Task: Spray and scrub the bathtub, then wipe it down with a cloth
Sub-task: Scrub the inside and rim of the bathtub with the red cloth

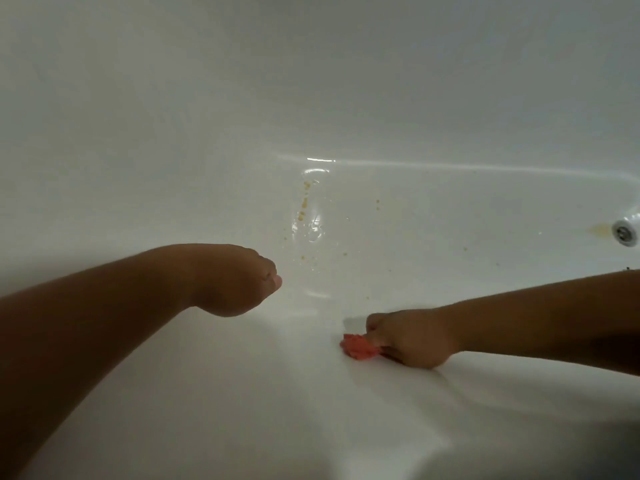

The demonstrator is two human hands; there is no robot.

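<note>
**A:** Where is the scrubbing thing sitting?

**B:** The small crumpled salmon-pink wad (358,346), cloth or sponge I cannot tell, is lying on the floor of the glossy white bathtub (450,81). It is lying towards the near side, close to where the floor is curving up into the wall.

**A:** Who is holding it?

**B:** The right hand (412,337) is gripping it, with the fingers curling round it and pressing it down onto the tub. Only the wad's left end is poking out past the knuckles.

**A:** And the other hand?

**B:** The left hand (239,282) is reaching in from the left, well apart from the wad. Its fingers are tucking under into a fist, and nothing is showing inside it. Whether it is touching the tub I cannot tell.

**A:** What is showing on the tub floor?

**B:** Yellowish-brown specks (304,202) are scattering across the middle, just beyond the left hand, and a wet glistening patch (313,226) is shining among them. At the far right a round chrome fitting (625,232) is sitting in the tub, with a pale yellow stain (601,230) lying just beside it
</note>
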